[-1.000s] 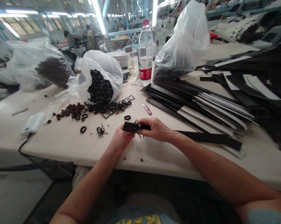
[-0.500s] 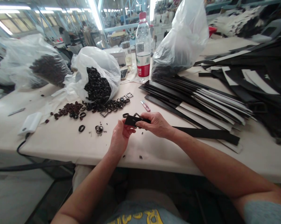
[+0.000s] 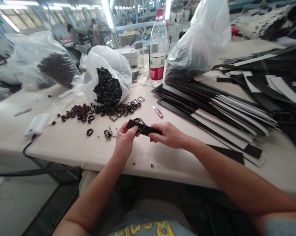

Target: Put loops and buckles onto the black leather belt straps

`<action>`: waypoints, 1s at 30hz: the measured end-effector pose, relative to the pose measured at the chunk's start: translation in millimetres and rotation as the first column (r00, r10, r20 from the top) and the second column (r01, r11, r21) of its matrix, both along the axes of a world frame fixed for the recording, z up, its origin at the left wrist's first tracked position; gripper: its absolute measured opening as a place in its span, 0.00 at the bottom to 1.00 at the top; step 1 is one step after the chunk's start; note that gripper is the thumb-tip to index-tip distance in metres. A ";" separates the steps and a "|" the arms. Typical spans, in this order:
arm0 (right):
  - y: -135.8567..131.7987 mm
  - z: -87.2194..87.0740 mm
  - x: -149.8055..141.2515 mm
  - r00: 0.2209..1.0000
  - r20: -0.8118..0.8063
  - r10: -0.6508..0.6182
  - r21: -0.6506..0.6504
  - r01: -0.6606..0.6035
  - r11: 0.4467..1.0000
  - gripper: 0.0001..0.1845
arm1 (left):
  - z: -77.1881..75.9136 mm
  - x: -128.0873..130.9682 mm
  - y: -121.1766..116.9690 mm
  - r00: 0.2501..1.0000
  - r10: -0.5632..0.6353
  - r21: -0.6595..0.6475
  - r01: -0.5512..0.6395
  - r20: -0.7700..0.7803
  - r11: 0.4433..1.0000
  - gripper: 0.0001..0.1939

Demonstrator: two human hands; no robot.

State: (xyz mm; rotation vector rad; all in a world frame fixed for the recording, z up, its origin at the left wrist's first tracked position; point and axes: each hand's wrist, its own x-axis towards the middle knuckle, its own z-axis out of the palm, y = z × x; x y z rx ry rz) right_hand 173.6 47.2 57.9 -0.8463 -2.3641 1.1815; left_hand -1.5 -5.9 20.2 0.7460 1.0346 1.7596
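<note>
A black belt strap is held between my two hands above the near part of the table. My left hand pinches its short end, thumb on top. Fingers of my right hand are closed round the strap farther right. On the strap between the hands sits a metal buckle, close to my left fingertips. A dark curved edge, perhaps a belt loop, shows beside the buckle; my fingers partly hide it. Past my right forearm the strap's tail lies on the table.
Black loops spill from a white plastic bag, with brown loops alongside. Thread snips lie beyond my hands. Stacked straps fill the right. A water bottle stands behind, and a white power bank sits left.
The buckle now shows on the strap between my hands. My left thumb has come down onto the strap's end, and my right hand grips farther from that end. The view has shifted slightly.
</note>
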 end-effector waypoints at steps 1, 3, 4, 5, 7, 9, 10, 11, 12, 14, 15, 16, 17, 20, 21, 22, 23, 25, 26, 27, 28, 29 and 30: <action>-1.0 -1.8 -1.3 1.000 -0.013 -0.013 0.006 0.013 1.000 0.09 | 0.1 -0.4 -0.1 0.999 -0.021 -0.018 0.021 0.024 1.000 0.12; -2.5 -5.4 -3.4 0.999 -0.026 -0.031 0.024 0.031 0.999 0.08 | -0.7 0.5 -0.7 0.995 -0.077 -0.055 0.081 0.069 0.995 0.14; -3.0 -6.8 -4.1 0.999 -0.032 -0.031 0.028 0.032 0.999 0.09 | -1.3 1.6 -1.0 0.991 -0.103 -0.065 0.108 0.084 0.992 0.15; -3.3 -7.7 -4.5 0.999 -0.039 -0.028 0.027 0.029 0.999 0.09 | -1.9 2.8 -1.2 0.988 -0.121 -0.070 0.128 0.092 0.989 0.15; -3.7 -8.3 -4.6 0.998 -0.060 -0.025 0.009 0.026 1.000 0.10 | -3.1 4.7 -1.2 0.986 -0.137 -0.073 0.144 0.093 0.987 0.15; -4.2 -7.2 -3.9 0.996 -0.081 -0.024 -0.022 0.022 1.000 0.11 | -4.3 5.3 -0.7 0.987 -0.141 -0.069 0.146 0.084 0.987 0.15; -4.5 -6.5 -3.5 0.996 -0.085 -0.021 -0.035 0.018 0.999 0.11 | -5.0 5.0 -0.4 0.987 -0.142 -0.064 0.147 0.075 0.987 0.15; -4.9 -5.7 -3.2 0.996 -0.085 -0.016 -0.045 0.013 0.999 0.11 | -5.7 4.4 -0.2 0.988 -0.144 -0.059 0.148 0.065 0.987 0.15; -5.3 -5.2 -3.0 0.996 -0.083 -0.009 -0.053 0.005 0.999 0.11 | -6.3 3.8 -0.1 0.988 -0.145 -0.052 0.148 0.056 0.988 0.15; -6.0 -5.0 -3.0 0.996 -0.088 0.004 -0.067 -0.010 0.998 0.11 | -7.3 2.6 -0.5 0.988 -0.150 -0.042 0.152 0.037 0.988 0.15; -6.1 -5.4 -3.1 0.995 -0.102 0.008 -0.075 -0.015 0.997 0.12 | -7.6 2.2 -0.9 0.988 -0.155 -0.042 0.156 0.025 0.987 0.15; -5.9 -6.0 -3.2 0.993 -0.120 0.014 -0.086 -0.025 0.996 0.12 | -7.7 2.1 -1.4 0.987 -0.159 -0.041 0.160 0.011 0.986 0.15; -5.5 -6.7 -3.2 0.990 -0.138 0.026 -0.097 -0.040 0.994 0.13 | -7.8 2.1 -1.9 0.986 -0.166 -0.042 0.165 -0.005 0.985 0.15; -3.3 -7.5 -2.0 0.986 -0.141 0.093 -0.125 -0.110 0.986 0.12 | -8.3 2.4 -2.4 0.985 -0.169 -0.054 0.168 -0.028 0.984 0.14; -2.5 -7.0 -1.4 0.987 -0.121 0.110 -0.131 -0.125 0.983 0.12 | -8.7 2.3 -2.1 0.987 -0.161 -0.054 0.160 -0.018 0.986 0.14; -1.9 -6.1 -0.8 0.989 -0.094 0.117 -0.140 -0.130 0.982 0.11 | -9.3 2.1 -1.7 0.988 -0.152 -0.053 0.151 -0.003 0.987 0.14; -1.6 -5.1 -0.4 0.991 -0.067 0.113 -0.151 -0.122 0.981 0.10 | -10.0 1.8 -1.1 0.990 -0.142 -0.052 0.143 0.015 0.988 0.14; -2.1 -2.9 -0.5 0.996 -0.026 0.090 -0.171 -0.093 0.981 0.10 | -11.4 1.5 -0.2 0.990 -0.134 -0.050 0.137 0.049 0.989 0.14; -2.7 -2.1 -1.1 0.997 -0.014 0.078 -0.174 -0.079 0.982 0.10 | -12.0 1.6 0.0 0.988 -0.138 -0.052 0.141 0.062 0.989 0.14; -3.5 -1.7 -1.9 0.998 -0.008 0.066 -0.170 -0.067 0.983 0.11 | -12.5 2.0 0.2 0.987 -0.144 -0.056 0.148 0.072 0.987 0.15; -4.4 -1.7 -2.9 0.998 -0.008 0.056 -0.160 -0.057 0.985 0.11 | -12.7 2.6 0.2 0.985 -0.150 -0.059 0.155 0.081 0.986 0.15; -5.3 -1.9 -4.0 0.999 -0.008 0.050 -0.146 -0.051 0.988 0.11 | -12.8 3.4 0.1 0.984 -0.155 -0.063 0.160 0.087 0.985 0.15; -6.0 -2.3 -5.0 0.999 -0.008 0.048 -0.132 -0.048 0.990 0.11 | -12.8 4.2 -0.1 0.983 -0.157 -0.067 0.164 0.091 0.984 0.16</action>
